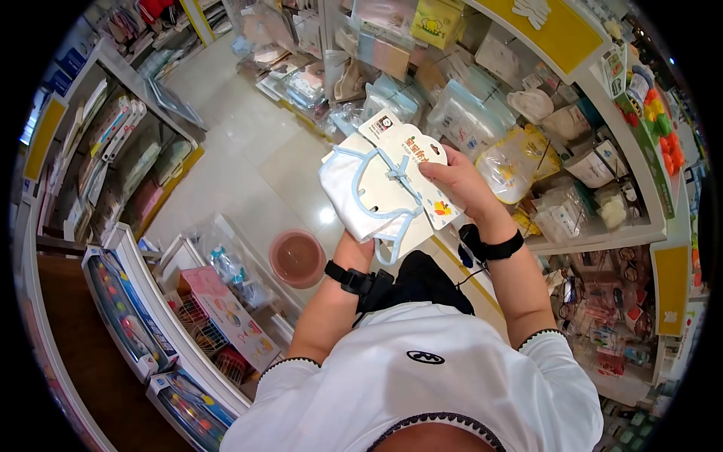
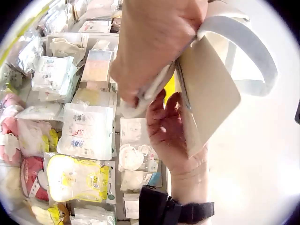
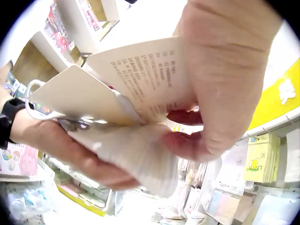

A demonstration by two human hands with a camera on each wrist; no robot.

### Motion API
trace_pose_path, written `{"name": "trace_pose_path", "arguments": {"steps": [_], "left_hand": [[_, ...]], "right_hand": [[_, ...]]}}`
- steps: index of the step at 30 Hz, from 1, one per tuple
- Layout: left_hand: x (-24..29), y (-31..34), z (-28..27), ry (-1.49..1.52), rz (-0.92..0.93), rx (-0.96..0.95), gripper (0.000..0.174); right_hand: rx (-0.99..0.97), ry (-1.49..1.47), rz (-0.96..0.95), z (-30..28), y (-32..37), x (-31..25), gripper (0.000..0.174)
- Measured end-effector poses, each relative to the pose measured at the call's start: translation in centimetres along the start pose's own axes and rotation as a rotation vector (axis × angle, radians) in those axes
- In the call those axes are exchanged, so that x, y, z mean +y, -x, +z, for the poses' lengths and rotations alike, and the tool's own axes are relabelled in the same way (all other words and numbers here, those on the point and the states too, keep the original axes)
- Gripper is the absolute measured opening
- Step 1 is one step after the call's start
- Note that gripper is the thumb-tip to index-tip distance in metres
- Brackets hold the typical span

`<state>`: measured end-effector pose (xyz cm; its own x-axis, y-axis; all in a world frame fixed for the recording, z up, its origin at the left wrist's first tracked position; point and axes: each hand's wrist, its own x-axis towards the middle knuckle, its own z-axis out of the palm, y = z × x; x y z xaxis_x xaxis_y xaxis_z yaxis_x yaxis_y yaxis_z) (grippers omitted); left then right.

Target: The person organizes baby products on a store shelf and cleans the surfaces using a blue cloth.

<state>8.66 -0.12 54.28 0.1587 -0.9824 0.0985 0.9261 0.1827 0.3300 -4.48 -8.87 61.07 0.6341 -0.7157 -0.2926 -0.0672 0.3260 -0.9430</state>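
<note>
A white baby bib (image 1: 348,183) with light-blue trim and a small blue bow is fastened to a printed cardboard hang card (image 1: 422,169). Both hands hold it up in front of the body. My left hand (image 1: 360,250) grips the bib from below, its fingers mostly hidden behind it in the head view; the right wrist view shows this left hand (image 3: 77,152) along the folded cloth (image 3: 136,150). With the thumb on its front, my right hand (image 1: 463,181) pinches the card's right side. The card stands folded open, its printed back (image 3: 145,75) showing.
Shelving with packaged baby goods (image 1: 467,117) curves round the front and right. To the left stand more shelves, boxed toys (image 1: 124,309) and a pink box (image 1: 230,313). A pink basin (image 1: 296,258) is on the tiled floor (image 1: 241,173).
</note>
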Motion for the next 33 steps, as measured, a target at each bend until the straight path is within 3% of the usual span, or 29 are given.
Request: {"name": "trace_pose_path", "arguments": {"steps": [5,9,12,13,16,17,20,22,24,27,33], "left_hand": [[1.2,-0.1,0.7,0.218,-0.039,0.011,0.051],[2.1,-0.1,-1.2,-0.092,-0.047,0.032,0.05],[3.1,-3.2,-4.1,-0.198,-0.045,0.026,0.049],[3.7,-4.8,-6.0,-0.063,-0.077,-0.018,0.047],[7.3,-10.5,-10.1,-0.021,-0.191,-0.014,0.041],[9.3,-12.6,-10.0,-0.312,-0.114,0.115,0.028],[15.1,-18.3,-7.7,-1.787,0.465,0.239,0.02],[18.6,-23.3,-6.9,-1.734,0.719,0.328,0.02],[21.2,-28.5,-4.2,-1.79,0.86,0.297,0.018],[24.1,-36.0,-1.1,-1.822,1.005,0.285,0.016],[26.2,-49.6,2.0,-2.068,1.259,0.28,0.023]], "right_hand": [[0.053,0.045,-0.026,-0.5,-2.9,0.9,0.041],[-0.254,-0.326,0.187,0.7,-4.2,1.4,0.042],[-0.39,-0.521,0.285,1.1,-6.8,3.0,0.041],[-0.38,-0.565,0.28,0.8,-7.9,3.0,0.041],[-0.321,-0.662,0.245,-0.8,-11.4,2.8,0.04],[-0.293,-0.698,0.231,-1.5,-12.5,2.7,0.04],[-0.236,-0.766,0.151,-3.6,-16.1,1.5,0.042],[-0.064,-0.629,-0.012,-4.8,-18.6,1.0,0.043],[0.076,-0.357,-0.094,-6.3,-20.2,0.8,0.038],[0.413,0.447,-0.106,-8.3,-21.7,0.9,0.033],[0.429,0.364,-0.128,-8.6,-22.4,0.9,0.029]]}}
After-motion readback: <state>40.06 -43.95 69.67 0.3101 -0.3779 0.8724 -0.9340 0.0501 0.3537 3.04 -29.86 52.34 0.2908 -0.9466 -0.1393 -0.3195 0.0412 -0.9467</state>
